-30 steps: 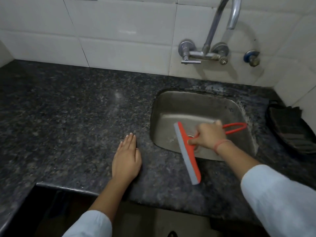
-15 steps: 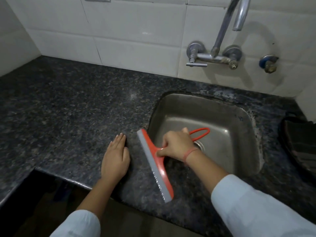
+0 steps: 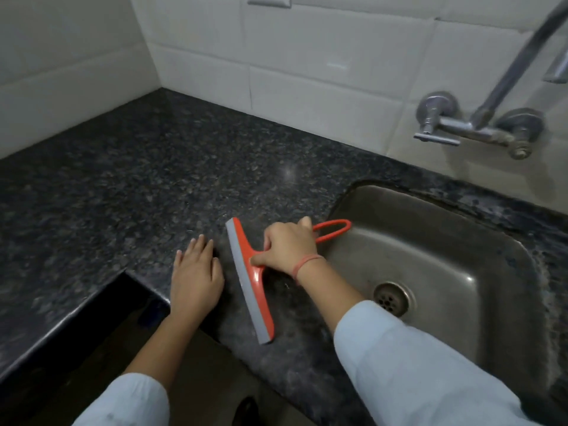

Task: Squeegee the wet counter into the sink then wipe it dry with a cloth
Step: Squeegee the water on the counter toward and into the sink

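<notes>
My right hand [image 3: 287,245] grips the handle of an orange squeegee [image 3: 250,281] with a grey rubber blade. The blade rests on the dark speckled granite counter [image 3: 153,186], just left of the steel sink [image 3: 436,241]. The handle's loop end sticks out over the sink's left rim. My left hand [image 3: 195,276] lies flat on the counter, fingers together, a short way left of the blade. No cloth is in view.
A wall-mounted steel tap [image 3: 473,127] hangs above the sink's back edge. White tiled walls meet in a corner at the back left. The counter's front edge steps inward beside my left hand, with a dark gap below.
The squeegee has moved left, from above the sink basin onto the counter. The view has swung left, so the dark cloth at the right is out of frame.
</notes>
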